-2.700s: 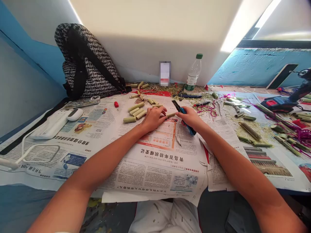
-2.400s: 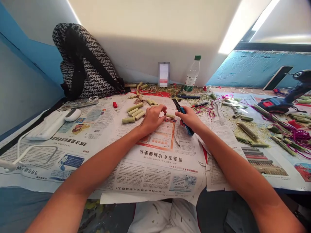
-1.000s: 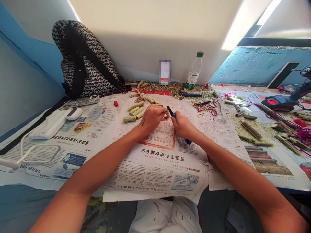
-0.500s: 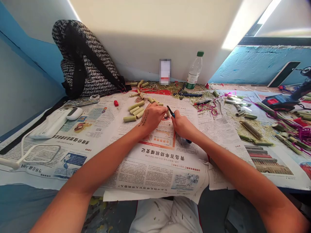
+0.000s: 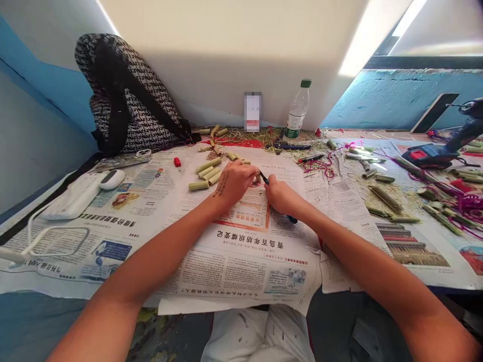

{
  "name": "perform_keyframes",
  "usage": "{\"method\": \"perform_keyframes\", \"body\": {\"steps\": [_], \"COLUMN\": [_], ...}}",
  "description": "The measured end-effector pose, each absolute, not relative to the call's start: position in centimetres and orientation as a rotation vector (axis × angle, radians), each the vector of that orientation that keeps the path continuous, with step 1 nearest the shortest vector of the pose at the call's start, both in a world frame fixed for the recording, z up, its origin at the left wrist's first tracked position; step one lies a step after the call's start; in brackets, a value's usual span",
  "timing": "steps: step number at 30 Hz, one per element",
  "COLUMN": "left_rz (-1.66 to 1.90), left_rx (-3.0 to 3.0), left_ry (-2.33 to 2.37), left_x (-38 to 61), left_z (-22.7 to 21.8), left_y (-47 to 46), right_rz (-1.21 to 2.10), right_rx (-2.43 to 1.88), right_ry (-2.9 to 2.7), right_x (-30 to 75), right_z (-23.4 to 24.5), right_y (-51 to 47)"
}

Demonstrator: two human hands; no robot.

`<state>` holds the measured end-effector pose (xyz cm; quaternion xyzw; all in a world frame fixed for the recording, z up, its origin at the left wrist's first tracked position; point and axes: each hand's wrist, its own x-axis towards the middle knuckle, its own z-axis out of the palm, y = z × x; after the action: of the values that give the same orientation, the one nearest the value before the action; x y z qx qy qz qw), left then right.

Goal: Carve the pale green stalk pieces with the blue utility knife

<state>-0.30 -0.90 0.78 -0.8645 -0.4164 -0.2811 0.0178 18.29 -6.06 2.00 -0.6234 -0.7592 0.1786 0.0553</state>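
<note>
Over the newspaper [image 5: 241, 266], my left hand [image 5: 236, 178] is closed, its thumb and fingers pinching a short pale piece of bamboo [image 5: 258, 176], mostly covered by the fingers. My right hand [image 5: 283, 195] is wrapped round a slim hand tool [image 5: 263, 176] with a dark tip and blue-black handle; its exact kind is unclear. The tip meets the bamboo piece between my hands. A blue-black handle end [image 5: 292, 219] shows below my right hand. Just left of my left hand lie several cut bamboo tubes [image 5: 206, 173].
A bottle [image 5: 297, 118] and phone [image 5: 252, 111] stand at the back among shavings. A patterned bag [image 5: 128, 95] leans at left, near a white power strip [image 5: 73, 197]. At right lie bamboo pieces [image 5: 385, 198], purple string [image 5: 468, 206] and a cordless drill [image 5: 430, 153]. A red cap [image 5: 177, 162] lies left.
The whole view has shifted slightly, so things appear a little further left. The tool's tip sits slightly lower against the bamboo piece; both hands keep their grip.
</note>
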Motion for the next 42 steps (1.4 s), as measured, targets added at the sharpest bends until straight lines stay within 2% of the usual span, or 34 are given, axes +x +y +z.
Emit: {"method": "perform_keyframes", "body": {"steps": [13, 21, 30, 42], "left_rz": [-0.884, -1.017, -1.002, -1.003], "left_rx": [-2.693, -2.686, -2.64, -2.661], "left_ry": [-1.317, -1.366, -1.55, -1.507], "left_x": [-0.2, -0.9, -0.9, -0.7], "left_z": [1.3, 1.0, 1.9, 1.5], "left_y": [-1.2, -1.1, -1.4, -1.3], "right_rz": [0.685, 0.686, 0.814, 0.701], "right_rx": [-2.066, -2.002, -2.01, -1.951], "right_ry": [-2.445, -2.385, -2.222, -2.373], "right_x": [17.6, 18.6, 19.1, 18.8], "right_z": [4.1, 3.4, 3.9, 3.8], "right_y": [-5.0, -5.2, -5.9, -6.2]}}
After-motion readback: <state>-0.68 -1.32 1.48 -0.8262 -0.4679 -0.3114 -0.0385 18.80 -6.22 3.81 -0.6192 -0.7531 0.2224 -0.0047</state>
